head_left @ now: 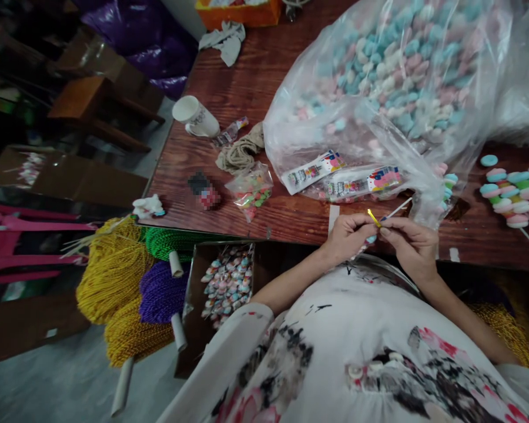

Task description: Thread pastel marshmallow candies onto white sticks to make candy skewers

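In front of my body, at the table's edge, my two hands meet with their fingertips closed. My left hand (pixel 350 236) pinches a marshmallow lollipop, whose pale blue piece (pixel 371 239) peeks out below the thumb. Its white stick (pixel 399 208) points up and right past my right fingers. A shiny gold twist tie (pixel 372 218) sticks up between the hands, its lower end at my fingertips. My right hand (pixel 412 242) is closed at that tie, close to the stick. The fingers hide most of the lollipop.
A large clear bag of marshmallows (pixel 379 70) covers much of the table (pixel 229 76). Printed packets (pixel 312 171), a mug (pixel 196 116), cord (pixel 242 150) and a small candy bag (pixel 251 191) lie leftward. Marshmallow sticks (pixel 515 197) lie right. Below are a filled carton (pixel 229 285) and yellow cord bundles (pixel 112 276).
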Demonstrator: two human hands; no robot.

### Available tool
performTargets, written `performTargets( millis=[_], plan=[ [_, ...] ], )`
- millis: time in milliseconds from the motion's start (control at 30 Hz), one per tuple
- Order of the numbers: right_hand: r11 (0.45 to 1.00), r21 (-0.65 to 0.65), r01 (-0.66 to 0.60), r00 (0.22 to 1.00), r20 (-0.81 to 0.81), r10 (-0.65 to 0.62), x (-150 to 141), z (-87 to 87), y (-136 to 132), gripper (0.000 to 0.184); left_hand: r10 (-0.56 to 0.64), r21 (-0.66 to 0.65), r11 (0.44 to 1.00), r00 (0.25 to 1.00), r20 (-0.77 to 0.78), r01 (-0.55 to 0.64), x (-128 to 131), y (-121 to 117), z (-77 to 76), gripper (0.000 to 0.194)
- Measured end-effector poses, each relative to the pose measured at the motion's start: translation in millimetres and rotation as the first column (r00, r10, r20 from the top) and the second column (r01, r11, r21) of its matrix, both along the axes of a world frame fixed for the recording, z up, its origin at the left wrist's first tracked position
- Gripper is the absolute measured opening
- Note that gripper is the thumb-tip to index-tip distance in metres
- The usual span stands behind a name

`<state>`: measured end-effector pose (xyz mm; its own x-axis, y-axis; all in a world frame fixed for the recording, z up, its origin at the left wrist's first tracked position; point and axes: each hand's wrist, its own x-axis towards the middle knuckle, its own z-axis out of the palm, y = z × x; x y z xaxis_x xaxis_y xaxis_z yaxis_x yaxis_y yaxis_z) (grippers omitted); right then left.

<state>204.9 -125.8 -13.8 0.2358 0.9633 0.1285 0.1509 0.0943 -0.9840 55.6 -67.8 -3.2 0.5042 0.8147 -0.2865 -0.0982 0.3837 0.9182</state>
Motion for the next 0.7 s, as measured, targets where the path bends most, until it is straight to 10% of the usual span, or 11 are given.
performTargets(
  millis=[267, 467, 700],
  plan=[
    [0.997, 0.031, 0.064, 0.998, 0.024, -0.065, 8, -4.6, 1, 0.017, 0.103, -0.004, 0.995, 0.99, -0.097, -0.104, -16, 0, -11.9, 0.028],
    [0.993, 0.083, -0.083, 0.811, 0.585, 0.019, 56, -12.7, 14, 0.026, 0.2, -0.123, 0.968, 0.969, -0.146, -0.218, -31, 5, -21.5, 0.033],
    [0.982, 0.19, 0.015, 0.738, 0.661, -0.139, 76, -11.8, 11, 0.012, 0.171, -0.103, 0.978, 0.978, -0.116, -0.183, -34, 1, -17.0, 0.03]
  ],
)
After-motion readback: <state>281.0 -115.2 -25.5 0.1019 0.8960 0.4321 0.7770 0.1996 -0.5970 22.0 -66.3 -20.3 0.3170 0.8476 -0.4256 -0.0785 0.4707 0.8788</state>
